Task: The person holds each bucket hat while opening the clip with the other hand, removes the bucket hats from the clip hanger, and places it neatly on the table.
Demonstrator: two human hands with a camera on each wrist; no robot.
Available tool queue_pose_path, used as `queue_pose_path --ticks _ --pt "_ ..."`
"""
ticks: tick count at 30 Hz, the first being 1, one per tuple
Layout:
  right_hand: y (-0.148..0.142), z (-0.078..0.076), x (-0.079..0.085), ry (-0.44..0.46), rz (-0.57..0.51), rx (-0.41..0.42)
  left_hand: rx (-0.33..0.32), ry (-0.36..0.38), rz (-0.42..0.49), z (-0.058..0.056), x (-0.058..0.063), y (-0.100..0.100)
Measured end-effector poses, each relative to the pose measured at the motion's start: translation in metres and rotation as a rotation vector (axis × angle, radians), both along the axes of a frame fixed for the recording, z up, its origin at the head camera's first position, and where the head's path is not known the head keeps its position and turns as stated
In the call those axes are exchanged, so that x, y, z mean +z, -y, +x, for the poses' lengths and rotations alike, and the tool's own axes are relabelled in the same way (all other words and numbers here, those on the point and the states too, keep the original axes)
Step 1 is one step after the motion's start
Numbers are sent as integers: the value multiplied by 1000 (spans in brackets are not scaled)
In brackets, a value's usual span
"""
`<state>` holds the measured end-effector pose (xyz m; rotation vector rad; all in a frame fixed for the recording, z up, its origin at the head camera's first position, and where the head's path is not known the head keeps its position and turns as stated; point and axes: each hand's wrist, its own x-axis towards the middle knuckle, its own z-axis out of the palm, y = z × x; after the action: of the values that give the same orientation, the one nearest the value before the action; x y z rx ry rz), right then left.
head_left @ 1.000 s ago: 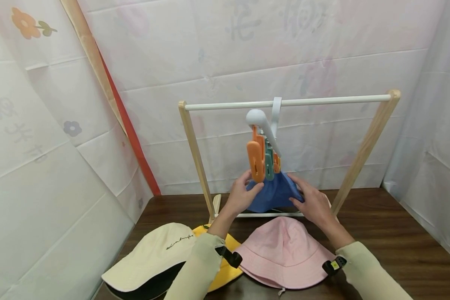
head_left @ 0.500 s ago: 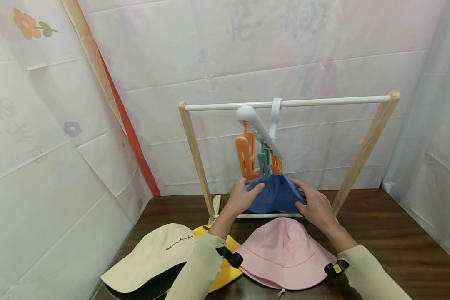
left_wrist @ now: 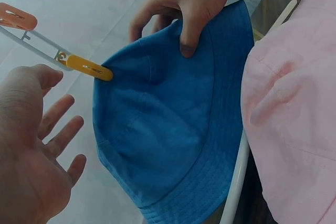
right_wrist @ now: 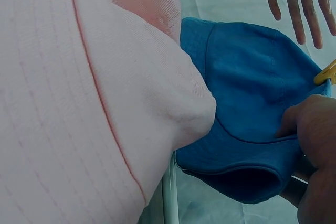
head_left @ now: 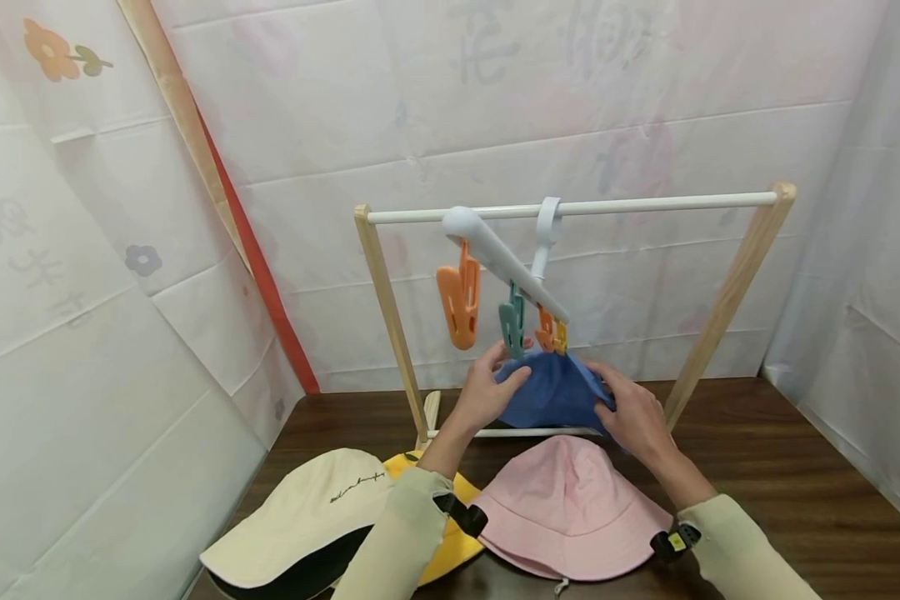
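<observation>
A blue bucket hat (head_left: 546, 392) hangs by its crown from a yellow clip (left_wrist: 89, 67) on a white clip hanger (head_left: 504, 260). My right hand (head_left: 633, 414) grips the hat's right side, the thumb on the outer cloth and the other fingers behind it. To the left of the hat is my left hand (head_left: 483, 393), its fingers spread; the left wrist view shows a gap between it and the cloth. Farther along the hanger are a small orange clip (head_left: 544, 332), a teal clip (head_left: 511, 323) and a bigger orange clip (head_left: 459, 302), all holding nothing.
The hanger's hook loops over the white top bar (head_left: 660, 203) of a wooden-legged rack. In front of it, a pink bucket hat (head_left: 570, 508), a yellow hat (head_left: 450, 542) and a cream cap (head_left: 322, 508) lie on the dark wood table (head_left: 787, 467). White sheeting surrounds the table.
The hanger's near end has swung left, carrying the bigger orange and teal clips with it. My right hand and the blue hat have shifted slightly right; my left hand has barely moved.
</observation>
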<state>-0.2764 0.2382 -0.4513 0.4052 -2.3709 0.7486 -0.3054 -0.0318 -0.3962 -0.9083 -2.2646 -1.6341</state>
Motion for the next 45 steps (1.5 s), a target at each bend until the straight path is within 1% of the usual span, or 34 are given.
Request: queue_pose_path --ticks 9,17,24,29,32,39,43,45 --pt "1 2 -1 -5 0 -3 -24 -1 24 -1 3 -4" --pt "2 4 0 -3 7 -4 -55 29 66 -6 4 -8" --pt "3 4 1 -34 8 -2 -84 45 86 -8 4 -11" --pt "3 5 2 -34 11 -7 -69 49 57 -10 5 -15" --pt "3 6 2 -35 10 -9 -56 64 41 -10 7 -18" --pt "5 7 2 -64 16 -7 -35 102 45 -10 8 -24" --pt "5 7 1 -64 9 -6 -22 106 36 -11 9 -27" --pt "5 7 1 -67 7 -7 -28 106 36 -11 10 -28"
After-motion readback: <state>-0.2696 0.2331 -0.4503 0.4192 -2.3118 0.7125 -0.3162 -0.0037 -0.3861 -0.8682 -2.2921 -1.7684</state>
